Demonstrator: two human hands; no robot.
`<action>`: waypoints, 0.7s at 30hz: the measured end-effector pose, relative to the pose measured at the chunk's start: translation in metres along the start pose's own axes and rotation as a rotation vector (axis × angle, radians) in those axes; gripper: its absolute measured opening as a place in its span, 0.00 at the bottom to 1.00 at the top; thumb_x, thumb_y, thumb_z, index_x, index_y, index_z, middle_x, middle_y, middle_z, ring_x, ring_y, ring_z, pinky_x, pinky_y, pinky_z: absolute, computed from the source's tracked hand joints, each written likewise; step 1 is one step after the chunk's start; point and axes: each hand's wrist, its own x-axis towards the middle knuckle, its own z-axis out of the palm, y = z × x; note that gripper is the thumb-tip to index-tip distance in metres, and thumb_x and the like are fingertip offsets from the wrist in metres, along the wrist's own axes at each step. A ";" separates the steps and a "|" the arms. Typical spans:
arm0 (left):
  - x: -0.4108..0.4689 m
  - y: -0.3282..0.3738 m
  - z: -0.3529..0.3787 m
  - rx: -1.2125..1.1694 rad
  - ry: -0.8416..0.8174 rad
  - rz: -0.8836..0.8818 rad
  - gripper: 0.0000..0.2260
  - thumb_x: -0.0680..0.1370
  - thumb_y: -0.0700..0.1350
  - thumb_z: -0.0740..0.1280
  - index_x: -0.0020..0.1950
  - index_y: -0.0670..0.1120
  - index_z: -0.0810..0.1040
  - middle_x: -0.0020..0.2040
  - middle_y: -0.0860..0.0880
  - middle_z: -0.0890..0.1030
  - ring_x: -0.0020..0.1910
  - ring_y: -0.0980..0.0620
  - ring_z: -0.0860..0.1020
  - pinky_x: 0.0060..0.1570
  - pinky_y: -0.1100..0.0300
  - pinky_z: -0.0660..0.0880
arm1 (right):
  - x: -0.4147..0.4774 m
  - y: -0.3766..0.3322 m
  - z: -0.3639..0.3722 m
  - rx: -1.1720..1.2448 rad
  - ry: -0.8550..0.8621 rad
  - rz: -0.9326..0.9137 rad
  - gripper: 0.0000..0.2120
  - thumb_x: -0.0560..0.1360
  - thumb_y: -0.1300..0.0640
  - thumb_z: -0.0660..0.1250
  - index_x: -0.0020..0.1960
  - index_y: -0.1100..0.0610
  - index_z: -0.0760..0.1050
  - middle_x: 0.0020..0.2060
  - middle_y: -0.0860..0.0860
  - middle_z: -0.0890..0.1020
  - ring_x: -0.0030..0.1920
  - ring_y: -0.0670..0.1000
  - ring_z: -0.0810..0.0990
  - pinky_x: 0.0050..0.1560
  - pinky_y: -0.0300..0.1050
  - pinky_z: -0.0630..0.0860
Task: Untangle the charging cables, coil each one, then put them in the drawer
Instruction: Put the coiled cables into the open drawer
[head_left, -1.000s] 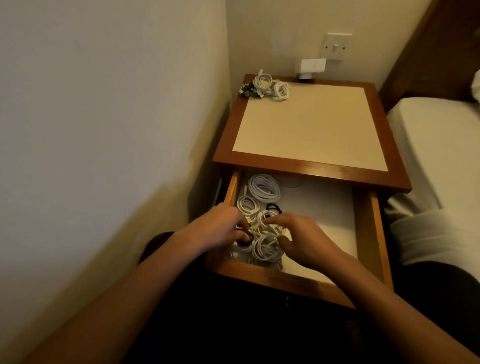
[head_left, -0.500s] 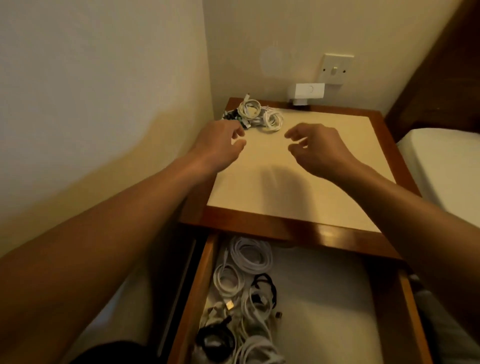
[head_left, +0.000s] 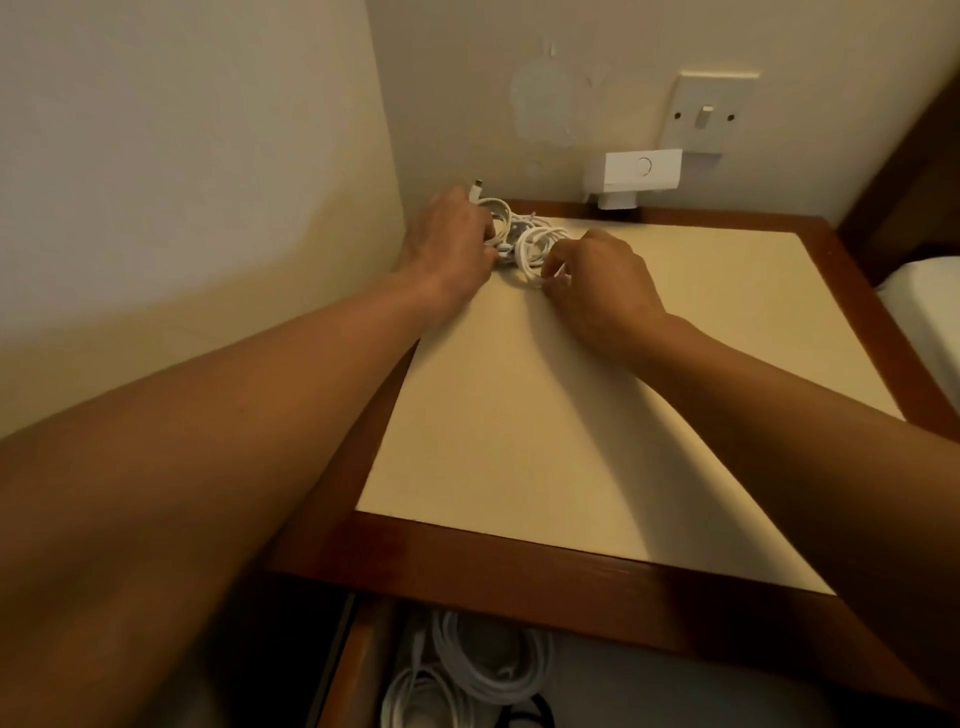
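In the head view, both your hands have left the drawer (head_left: 358, 670), where a second ago they were settling coils, and now sit on the tangled cables (head_left: 524, 241) in the far left corner of the tabletop (head_left: 571, 415). Your left hand (head_left: 447, 244) is curled round the left part of the bundle, with a connector poking up past it. Your right hand (head_left: 597, 283) has bent fingers pinching a white loop at the near right edge. I judge this to be the last batch to untangle, since coiled cables (head_left: 483, 665) already lie in the drawer's left side. The left wall crowds your left hand. A white adapter (head_left: 634, 174) under the wall switch (head_left: 709, 111) sits just behind the pile. A bed (head_left: 924, 312) lies to the right.
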 end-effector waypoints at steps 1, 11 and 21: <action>-0.001 -0.002 0.001 -0.022 0.019 -0.019 0.12 0.80 0.47 0.71 0.61 0.45 0.84 0.61 0.41 0.77 0.61 0.40 0.75 0.57 0.50 0.72 | -0.001 0.002 0.000 0.001 0.011 -0.009 0.08 0.81 0.55 0.66 0.57 0.52 0.83 0.55 0.56 0.79 0.53 0.59 0.78 0.49 0.50 0.73; -0.078 0.012 -0.067 -0.370 0.310 -0.073 0.07 0.78 0.46 0.73 0.53 0.48 0.87 0.51 0.52 0.78 0.49 0.53 0.75 0.48 0.60 0.72 | -0.005 -0.009 -0.010 -0.006 -0.124 0.029 0.17 0.80 0.45 0.70 0.63 0.54 0.81 0.61 0.57 0.73 0.52 0.57 0.75 0.55 0.50 0.75; -0.250 0.049 -0.132 -0.570 0.228 -0.049 0.11 0.77 0.43 0.75 0.59 0.47 0.86 0.53 0.55 0.84 0.49 0.61 0.80 0.48 0.76 0.73 | -0.142 -0.052 -0.070 0.285 0.043 0.006 0.06 0.79 0.52 0.72 0.55 0.51 0.83 0.58 0.50 0.79 0.50 0.49 0.81 0.50 0.46 0.81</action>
